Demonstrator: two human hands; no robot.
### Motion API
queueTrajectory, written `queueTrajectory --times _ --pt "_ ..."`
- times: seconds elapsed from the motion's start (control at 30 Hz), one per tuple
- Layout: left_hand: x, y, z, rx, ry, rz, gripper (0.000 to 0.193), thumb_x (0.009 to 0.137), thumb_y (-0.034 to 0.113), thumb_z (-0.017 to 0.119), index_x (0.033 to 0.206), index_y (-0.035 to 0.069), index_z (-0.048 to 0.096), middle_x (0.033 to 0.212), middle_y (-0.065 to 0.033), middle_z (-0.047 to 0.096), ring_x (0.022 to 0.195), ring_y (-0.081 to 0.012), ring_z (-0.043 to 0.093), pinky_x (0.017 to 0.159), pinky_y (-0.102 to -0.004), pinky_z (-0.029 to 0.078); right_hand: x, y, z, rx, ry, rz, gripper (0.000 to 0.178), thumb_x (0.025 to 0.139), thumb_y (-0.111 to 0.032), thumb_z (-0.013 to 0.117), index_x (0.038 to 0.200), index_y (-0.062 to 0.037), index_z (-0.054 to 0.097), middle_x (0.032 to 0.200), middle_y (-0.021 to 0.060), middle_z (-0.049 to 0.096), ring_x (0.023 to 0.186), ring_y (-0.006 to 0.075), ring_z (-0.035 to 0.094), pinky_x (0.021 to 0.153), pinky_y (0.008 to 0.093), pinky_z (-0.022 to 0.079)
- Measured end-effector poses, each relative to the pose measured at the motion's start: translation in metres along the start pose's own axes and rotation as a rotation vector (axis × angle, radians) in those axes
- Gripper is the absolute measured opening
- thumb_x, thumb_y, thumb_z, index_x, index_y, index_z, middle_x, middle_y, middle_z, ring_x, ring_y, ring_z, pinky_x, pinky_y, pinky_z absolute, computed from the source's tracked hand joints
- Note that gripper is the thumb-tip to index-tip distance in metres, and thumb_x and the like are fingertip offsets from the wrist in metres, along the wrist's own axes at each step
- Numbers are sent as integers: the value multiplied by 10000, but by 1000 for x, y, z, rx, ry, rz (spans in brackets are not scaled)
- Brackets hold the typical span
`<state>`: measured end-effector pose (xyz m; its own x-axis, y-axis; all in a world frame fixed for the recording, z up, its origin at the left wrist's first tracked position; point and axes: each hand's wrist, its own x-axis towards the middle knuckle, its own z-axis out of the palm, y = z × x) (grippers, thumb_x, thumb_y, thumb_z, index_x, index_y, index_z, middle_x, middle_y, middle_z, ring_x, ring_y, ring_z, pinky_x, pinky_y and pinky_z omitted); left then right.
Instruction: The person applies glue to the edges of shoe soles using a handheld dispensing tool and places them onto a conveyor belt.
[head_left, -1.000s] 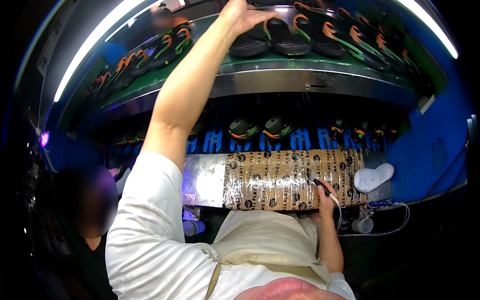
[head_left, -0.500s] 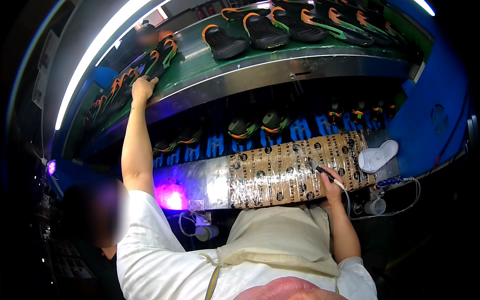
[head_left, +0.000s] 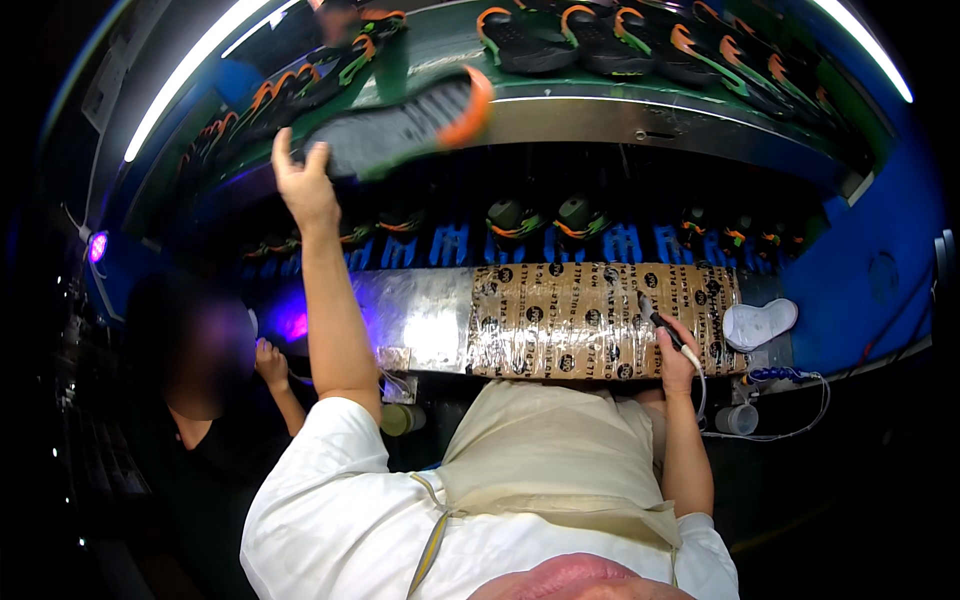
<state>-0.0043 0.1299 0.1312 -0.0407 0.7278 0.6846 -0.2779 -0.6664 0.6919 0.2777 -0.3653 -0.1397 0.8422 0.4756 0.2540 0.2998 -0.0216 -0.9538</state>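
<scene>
My left hand point(head_left: 306, 192) is raised at the far left of the bench, pinching one end of a shoe sole point(head_left: 385, 128) between thumb and fingers. The sole is grey and black with an orange end and a green edge, tilted and a little blurred, in front of the upper shelf's metal edge. My right hand point(head_left: 679, 358) is closed around a black pen-like tool point(head_left: 668, 328) with a pale tip and a white cable. Its tip points away from me over the bench's printed brown covering point(head_left: 555, 325), which is under clear film.
Black soles with orange and green rims point(head_left: 605, 45) line the green upper shelf. Below it, shoe parts point(head_left: 515, 218) sit by blue holders point(head_left: 450, 245). A white shoe-shaped piece point(head_left: 760, 325) lies at the bench's right end, near a cup point(head_left: 738, 418). A co-worker's hand point(head_left: 270, 365) is at left.
My left hand has lifted a sole off the upper shelf and brought it rightward and nearer. My right hand still holds the tool over the covering. The co-worker's hand has come into view.
</scene>
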Motion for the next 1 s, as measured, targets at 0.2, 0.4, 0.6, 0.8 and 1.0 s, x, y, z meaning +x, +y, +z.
queueTrajectory --times 0.2,0.4,0.6,0.8,1.0 --pt "-172 -10 27 -247 -419 -877 235 905 196 701 1004 -16 712 923 -102 738 800 -194 704 783 -343 575 -1 -38 3 335 99 236 219 981 -99 689 1181 -27 742 891 0 658 766 80 558 695 217 438" --pt "-336 26 32 -1291 -585 -1773 892 1012 740 373 1522 16 479 1474 -362 509 1332 -500 555 1152 -598 433 -11 -89 16 617 -7 300 237 998 -107 682 1212 -11 714 864 -23 605 770 46 518 677 189 396" --pt "-348 44 63 -1019 -493 -1775 1086 957 835 0 1559 36 422 1430 -286 570 1209 -418 641 1041 -575 524 -10 -144 47 519 -258 267 217 982 -99 684 1166 9 723 956 51 729 814 91 652 745 233 508" --pt "-327 55 96 -978 -597 -1462 841 1072 657 86 1495 55 495 1353 -185 643 1196 -372 651 1057 -540 530 11 -171 80 341 -137 165 218 971 -123 692 1154 -24 759 831 -13 659 740 53 569 663 228 450" --pt "-317 42 108 -855 -556 -1377 774 1101 608 128 1456 45 523 1351 -151 647 1274 -307 611 1065 -509 533 3 -184 79 -5 -286 -194 217 923 -90 726 1126 -23 763 918 73 736 826 150 670 739 289 524"
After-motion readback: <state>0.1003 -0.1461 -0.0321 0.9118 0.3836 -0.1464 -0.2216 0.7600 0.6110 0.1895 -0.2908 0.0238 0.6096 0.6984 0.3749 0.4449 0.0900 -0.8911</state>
